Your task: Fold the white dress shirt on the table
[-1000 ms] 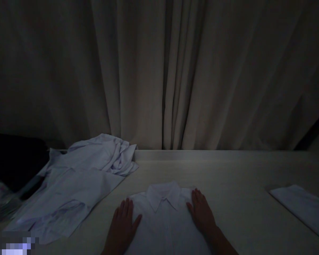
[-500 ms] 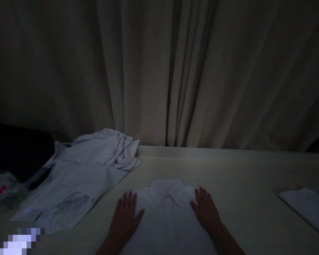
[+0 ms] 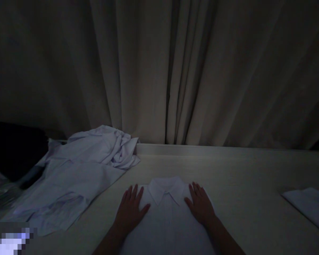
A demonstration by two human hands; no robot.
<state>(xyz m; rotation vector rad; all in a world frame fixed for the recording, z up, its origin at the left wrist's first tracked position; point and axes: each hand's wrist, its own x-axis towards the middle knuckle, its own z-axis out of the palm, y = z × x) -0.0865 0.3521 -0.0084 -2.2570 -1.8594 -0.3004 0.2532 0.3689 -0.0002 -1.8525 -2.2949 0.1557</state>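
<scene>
A white collared shirt [image 3: 167,226] lies front side up on the pale surface, its collar pointing away from me. On the shirt's left shoulder area rests my left hand [image 3: 131,209], flat with fingers and thumb spread. My right hand [image 3: 200,205] lies in the same way on the right shoulder area, fingers stretched out and thumb apart. Neither hand grips the cloth. The lower part of the shirt runs out of view at the bottom edge.
Crumpled white garments [image 3: 85,170] are heaped at the left. Beyond them are a black item [image 3: 16,148] and clear plastic packaging [image 3: 2,193]. A folded white cloth [image 3: 309,205] lies at the right. Curtains [image 3: 143,78] hang behind the pale surface [image 3: 241,198].
Both hands have slid inward toward the collar, still flat on the shirt. The view has shifted slightly.
</scene>
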